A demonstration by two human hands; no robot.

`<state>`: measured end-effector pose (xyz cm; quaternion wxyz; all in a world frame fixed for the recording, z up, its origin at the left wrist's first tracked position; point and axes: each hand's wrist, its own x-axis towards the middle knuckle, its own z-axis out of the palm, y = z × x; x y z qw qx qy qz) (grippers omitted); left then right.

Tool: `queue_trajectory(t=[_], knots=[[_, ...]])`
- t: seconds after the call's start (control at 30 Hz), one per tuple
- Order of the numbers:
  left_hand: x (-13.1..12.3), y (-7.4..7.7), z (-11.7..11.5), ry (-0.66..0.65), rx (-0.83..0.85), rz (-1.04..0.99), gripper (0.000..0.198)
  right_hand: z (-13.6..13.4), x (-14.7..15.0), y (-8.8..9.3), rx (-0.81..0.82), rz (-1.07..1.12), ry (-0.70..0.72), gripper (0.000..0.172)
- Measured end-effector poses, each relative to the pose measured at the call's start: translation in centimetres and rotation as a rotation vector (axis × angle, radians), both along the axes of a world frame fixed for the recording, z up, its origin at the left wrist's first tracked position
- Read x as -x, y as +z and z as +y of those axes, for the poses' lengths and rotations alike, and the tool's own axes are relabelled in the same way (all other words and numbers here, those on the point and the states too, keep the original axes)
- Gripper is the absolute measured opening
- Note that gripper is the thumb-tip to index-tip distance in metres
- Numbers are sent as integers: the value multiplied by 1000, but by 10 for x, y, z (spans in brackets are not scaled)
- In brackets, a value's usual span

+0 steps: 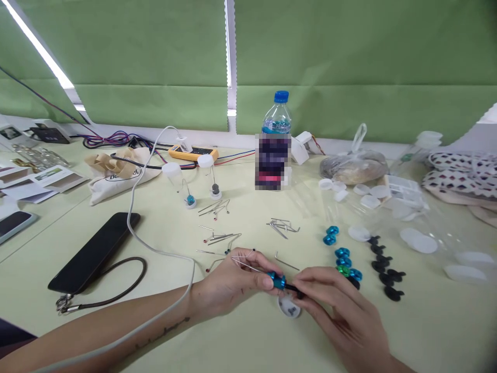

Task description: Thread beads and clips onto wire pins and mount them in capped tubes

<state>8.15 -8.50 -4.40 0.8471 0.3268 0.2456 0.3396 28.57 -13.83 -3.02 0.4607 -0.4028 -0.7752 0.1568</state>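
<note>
Between its thumb and fingers my left hand pinches a shiny blue metal part. A thin bent metal wire runs from that part back over the palm. My right hand has its fingertips closed on a black stemmed piece, whose stem meets the right end of the blue part; how deep it sits is hidden. Just below lies a small white cap with tiny dark bits inside. An L-shaped hex key rests beyond the hands.
Several blue parts, a green one and black winged pieces lie right. Farther off are hex keys, wires and a bottle. A white cable crosses my left forearm; a black phone lies left.
</note>
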Motion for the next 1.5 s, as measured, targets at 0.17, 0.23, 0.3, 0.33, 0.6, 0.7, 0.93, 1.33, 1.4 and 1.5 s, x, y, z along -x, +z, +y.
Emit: queue_trajectory(t=[0.17, 0.23, 0.3, 0.33, 0.6, 0.7, 0.93, 1.33, 1.4, 1.5], knots=[[-1, 3, 1, -6, 28, 24, 24, 2, 1, 1, -1, 12, -16, 19], [-2, 3, 1, -1, 29, 31, 25, 1, 1, 1, 7, 5, -5, 19], [-2, 3, 0, 1, 29, 30, 24, 1, 1, 1, 13, -4, -9, 17], [-1, 2, 0, 0, 28, 27, 23, 1, 1, 1, 12, -8, -17, 17], [-1, 2, 0, -7, 50, 25, 23, -4, -4, -4, 20, -36, 0, 31], [-2, 2, 0, -4, 49, 52, 23, -5, -5, -3, 30, -23, 28, 32], [-2, 0, 0, 3, 21, 44, 22, -5, -2, -1, 40, 4, 14, 27], [-4, 6, -1, 40, 12, 66, 20, -1, 1, 7, 38, 4, -46, 11], [-4, 7, -1, 41, 10, 69, 21, -1, 0, 5, 52, 14, -45, 12], [-5, 7, -2, 38, -3, 61, 20, -1, 0, 3, 81, 51, -22, 16]])
